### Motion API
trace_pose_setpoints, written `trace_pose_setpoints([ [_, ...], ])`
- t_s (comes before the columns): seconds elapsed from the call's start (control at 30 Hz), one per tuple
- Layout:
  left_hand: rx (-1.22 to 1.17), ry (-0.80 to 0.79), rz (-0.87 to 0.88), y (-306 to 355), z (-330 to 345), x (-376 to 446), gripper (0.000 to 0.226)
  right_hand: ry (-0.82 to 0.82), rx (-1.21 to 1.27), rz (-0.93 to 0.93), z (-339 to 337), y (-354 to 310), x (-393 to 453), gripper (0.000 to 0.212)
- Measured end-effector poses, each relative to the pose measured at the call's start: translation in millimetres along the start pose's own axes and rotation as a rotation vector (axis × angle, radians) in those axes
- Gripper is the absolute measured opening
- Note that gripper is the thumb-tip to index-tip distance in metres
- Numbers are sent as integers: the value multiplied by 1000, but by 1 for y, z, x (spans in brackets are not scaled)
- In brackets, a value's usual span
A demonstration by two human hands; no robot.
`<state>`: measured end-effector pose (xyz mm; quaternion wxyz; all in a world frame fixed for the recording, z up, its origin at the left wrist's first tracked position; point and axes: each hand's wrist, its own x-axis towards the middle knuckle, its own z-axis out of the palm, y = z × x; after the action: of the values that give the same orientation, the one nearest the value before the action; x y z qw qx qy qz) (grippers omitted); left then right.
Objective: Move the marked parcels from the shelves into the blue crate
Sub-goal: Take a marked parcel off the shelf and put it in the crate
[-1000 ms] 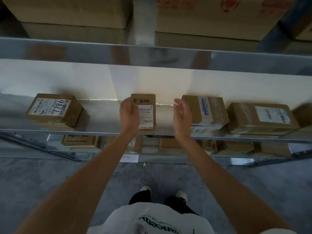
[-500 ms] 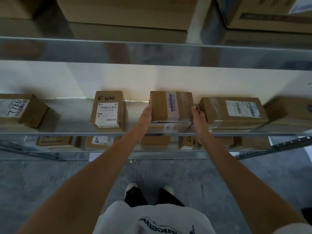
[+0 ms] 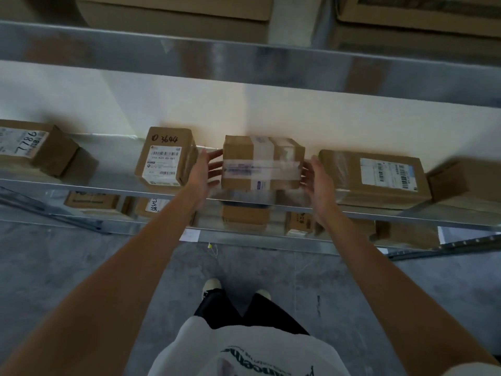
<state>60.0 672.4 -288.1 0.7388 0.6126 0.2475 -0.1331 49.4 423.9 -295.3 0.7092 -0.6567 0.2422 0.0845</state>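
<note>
A small brown parcel [image 3: 261,162] wrapped in clear tape stands on the metal shelf [image 3: 89,189], blurred by motion, with its white label running across the front face. My left hand [image 3: 207,170] lies against its left side with fingers spread and straight. My right hand [image 3: 315,176] presses on its right side, thumb up. To the left stands a parcel [image 3: 168,156] marked 3644 in pen. The blue crate is out of view.
On the same shelf are a parcel marked 7786 [image 3: 29,145] at far left, a wide parcel [image 3: 374,177] close to my right hand, and another box [image 3: 466,183] beyond it. Several parcels [image 3: 92,200] sit on the lower shelf. Large cartons [image 3: 173,9] fill the shelf above.
My hands left the 3644 parcel and moved right to the taped parcel. Between my hands it has tipped, so its label now faces me.
</note>
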Motion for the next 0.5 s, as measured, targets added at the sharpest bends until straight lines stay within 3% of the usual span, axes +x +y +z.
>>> trace_pose_setpoints([
  [0.17,9,42,15,6,6,-1,54,31,95,-16,4,-10,0,51],
  [0.33,0,48,-17,11,14,-3,45,-23,131,-5,15,-15,-9,52],
  [0.5,59,59,-22,13,11,-1,45,5,50,2,25,-21,-9,33],
])
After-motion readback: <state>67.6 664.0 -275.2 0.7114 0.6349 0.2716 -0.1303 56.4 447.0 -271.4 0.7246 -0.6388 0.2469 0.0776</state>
